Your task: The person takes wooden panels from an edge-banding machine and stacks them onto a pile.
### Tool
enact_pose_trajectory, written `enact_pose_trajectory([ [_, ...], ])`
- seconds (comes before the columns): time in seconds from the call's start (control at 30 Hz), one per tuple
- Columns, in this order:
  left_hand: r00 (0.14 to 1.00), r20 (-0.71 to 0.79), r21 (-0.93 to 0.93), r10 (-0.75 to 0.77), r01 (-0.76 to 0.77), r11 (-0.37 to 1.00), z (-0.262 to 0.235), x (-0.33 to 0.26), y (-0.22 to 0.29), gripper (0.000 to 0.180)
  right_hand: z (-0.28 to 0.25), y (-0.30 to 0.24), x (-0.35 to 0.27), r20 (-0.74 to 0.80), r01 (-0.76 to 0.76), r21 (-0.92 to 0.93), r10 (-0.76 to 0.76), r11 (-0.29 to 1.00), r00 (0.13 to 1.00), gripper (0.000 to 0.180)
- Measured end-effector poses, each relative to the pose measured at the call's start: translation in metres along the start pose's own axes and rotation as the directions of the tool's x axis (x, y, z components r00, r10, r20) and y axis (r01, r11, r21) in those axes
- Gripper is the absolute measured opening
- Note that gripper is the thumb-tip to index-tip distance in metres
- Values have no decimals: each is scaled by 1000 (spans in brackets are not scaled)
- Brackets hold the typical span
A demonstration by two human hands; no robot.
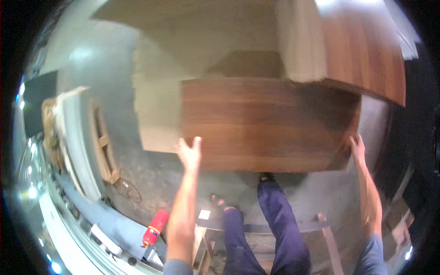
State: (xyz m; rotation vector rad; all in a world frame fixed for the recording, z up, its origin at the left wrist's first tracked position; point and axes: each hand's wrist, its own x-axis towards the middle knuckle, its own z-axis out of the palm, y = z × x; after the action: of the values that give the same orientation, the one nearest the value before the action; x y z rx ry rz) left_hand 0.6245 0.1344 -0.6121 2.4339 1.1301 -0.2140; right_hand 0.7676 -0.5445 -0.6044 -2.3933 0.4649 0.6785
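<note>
- Head view: a large rectangular wooden panel [266, 123] with a dark brown veneered face sits at the centre of the picture, held out in front of the person above the floor [151, 183].
- Left hand [190, 153]: fingers spread and extended, pressed against the panel's lower left corner; it supports the edge, and no fingers are seen wrapping round it.
- Right hand [357, 149]: fingers extended upward against the panel's lower right corner, bracing that side; a closed grip is not visible.
- Person's legs [275, 220] in dark blue trousers stand directly below the panel's lower edge.
- Second veneered board [362, 50], same brown tone with a pale edge, lies above and to the right, overlapping the held panel's upper right corner.
- Pale unfinished boards [160, 91] lie behind the panel to the left.
- Red fire extinguisher [155, 228] lies on the floor at lower left, near the left forearm.
- Pale framed structure [85, 137] stands at far left, well apart from the panel.
- Containers: none can be made out; contents cannot be reported.
</note>
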Motion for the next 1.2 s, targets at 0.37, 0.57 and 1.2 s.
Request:
enact_pose_trajectory([
  [0.37, 803, 517, -417, 297, -67, 907, -113, -365, -15, 28, 62, -1, -332, 637, 55, -109, 27, 992, 771, 14],
  [0.57, 874, 459, -594, 156, 172, 786, -259, -463, -5, 28, 72, -146, -429, 634, -17, 180, -103, 984, 767, 13],
  [1.2, 722, 58, -986, -689, -64, -151, -435, -586, -148, 38, 176, -447, -471, 841, 417, 50, -264, 907, 473, 16],
])
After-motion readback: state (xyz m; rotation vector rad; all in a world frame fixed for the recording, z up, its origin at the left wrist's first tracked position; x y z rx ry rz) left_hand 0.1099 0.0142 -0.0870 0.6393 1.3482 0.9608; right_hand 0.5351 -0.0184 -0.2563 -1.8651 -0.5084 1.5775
